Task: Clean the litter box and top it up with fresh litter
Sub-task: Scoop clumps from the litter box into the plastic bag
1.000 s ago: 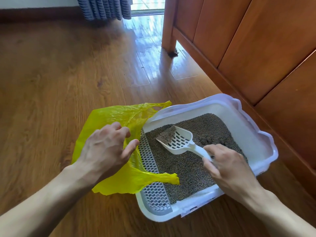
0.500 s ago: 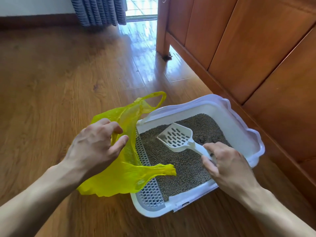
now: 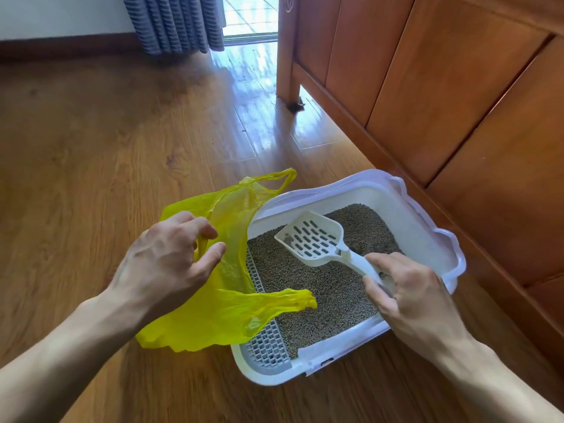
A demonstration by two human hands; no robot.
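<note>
The litter box [image 3: 427, 215], white with a pale lilac rim, sat on the wood floor [image 3: 91, 148] in the lower right of the frame, its far long side close beside the wooden cabinet [image 3: 442, 87] that filled the upper right. Grey litter [image 3: 323, 288] covered most of its floor, and a white grid [image 3: 265, 346] ran along its left end.

The right hand [image 3: 412, 300], at the lower right, was curled round the handle of the white scoop [image 3: 317, 239], thumb along the near side. The scoop's slotted head was raised above the litter at the centre of the box, tilted, with only a small bit of grey stuck at its left corner.

The left hand [image 3: 164, 261], left of centre, had its fingers bent and pinched a fold of the yellow bag [image 3: 219, 315] between thumb and fingertips. The bag lay crumpled on the floor against the left end of the box. One handle loop stood up at the bag's top, near the box's far left corner. The other handle draped over the grid, its tip lying on the litter.

A blue-grey striped curtain [image 3: 174, 22] hung at the top centre, beside a bright doorway [image 3: 250, 16] with sunlight reflected on the floor below it.
</note>
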